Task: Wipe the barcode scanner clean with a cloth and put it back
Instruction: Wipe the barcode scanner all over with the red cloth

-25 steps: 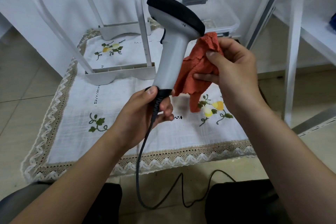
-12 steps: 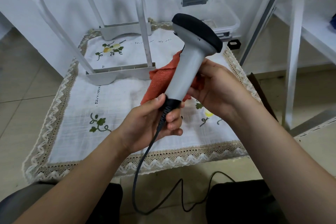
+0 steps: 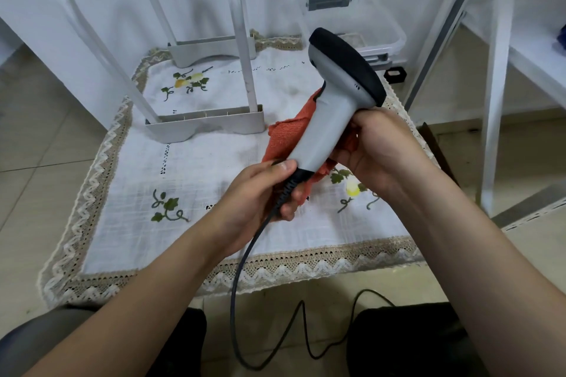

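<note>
Mid-wipe: left hand grips the grey-and-black plastic barcode scanner by its base, right hand clamps the orange knitted cloth round its handle; head above likely next.

The left hand grips the base of the scanner, where the cable exits. The scanner is tilted, with its black head up and to the right. The right hand holds the orange cloth against the far side of the handle. Below lies an embroidered tablecloth bearing a white stand. The cable loops down to the floor.
</note>
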Action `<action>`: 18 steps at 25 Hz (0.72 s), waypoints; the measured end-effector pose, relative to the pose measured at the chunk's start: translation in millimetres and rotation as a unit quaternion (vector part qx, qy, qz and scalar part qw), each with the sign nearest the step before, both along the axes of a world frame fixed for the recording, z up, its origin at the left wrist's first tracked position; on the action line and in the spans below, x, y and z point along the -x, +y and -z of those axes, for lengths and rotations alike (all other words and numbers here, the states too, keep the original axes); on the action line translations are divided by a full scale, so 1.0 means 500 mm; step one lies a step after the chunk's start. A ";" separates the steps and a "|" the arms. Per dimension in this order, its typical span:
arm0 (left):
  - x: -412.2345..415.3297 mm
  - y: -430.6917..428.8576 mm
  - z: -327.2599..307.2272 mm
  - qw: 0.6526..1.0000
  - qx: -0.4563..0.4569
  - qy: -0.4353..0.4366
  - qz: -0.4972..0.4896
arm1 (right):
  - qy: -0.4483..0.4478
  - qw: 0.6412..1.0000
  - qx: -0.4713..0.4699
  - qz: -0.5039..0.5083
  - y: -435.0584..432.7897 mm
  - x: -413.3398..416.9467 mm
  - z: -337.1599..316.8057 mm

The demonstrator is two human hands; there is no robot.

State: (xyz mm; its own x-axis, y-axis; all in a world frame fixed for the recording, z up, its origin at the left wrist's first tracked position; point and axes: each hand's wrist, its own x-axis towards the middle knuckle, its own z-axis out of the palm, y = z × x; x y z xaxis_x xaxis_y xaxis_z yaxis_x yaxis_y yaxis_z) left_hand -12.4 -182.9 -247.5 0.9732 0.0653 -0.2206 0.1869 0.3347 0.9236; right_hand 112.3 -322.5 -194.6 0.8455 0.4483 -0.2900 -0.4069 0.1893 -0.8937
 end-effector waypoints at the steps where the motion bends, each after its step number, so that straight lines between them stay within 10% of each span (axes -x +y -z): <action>1: 0.001 -0.004 0.000 0.999 -0.033 -0.009 -0.036 | -0.008 1.000 0.006 0.005 -0.001 0.001 -0.003; 7: 0.006 -0.024 -0.013 0.958 -0.241 -0.031 -0.154 | -0.058 0.998 0.031 0.025 -0.001 0.005 -0.007; 18: 0.011 -0.036 -0.009 0.938 -0.297 -0.077 -0.164 | -0.111 0.992 0.060 0.023 0.003 0.007 -0.002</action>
State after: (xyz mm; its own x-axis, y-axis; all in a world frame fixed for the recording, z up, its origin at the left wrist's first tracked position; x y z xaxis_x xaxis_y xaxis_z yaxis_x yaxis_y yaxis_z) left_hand -17.9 -200.8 -243.2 0.8965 0.4335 0.0914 0.0121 -0.2303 0.9730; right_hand 108.6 -321.0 -193.4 0.9134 0.3811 -0.1428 -0.1900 0.0891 -0.9777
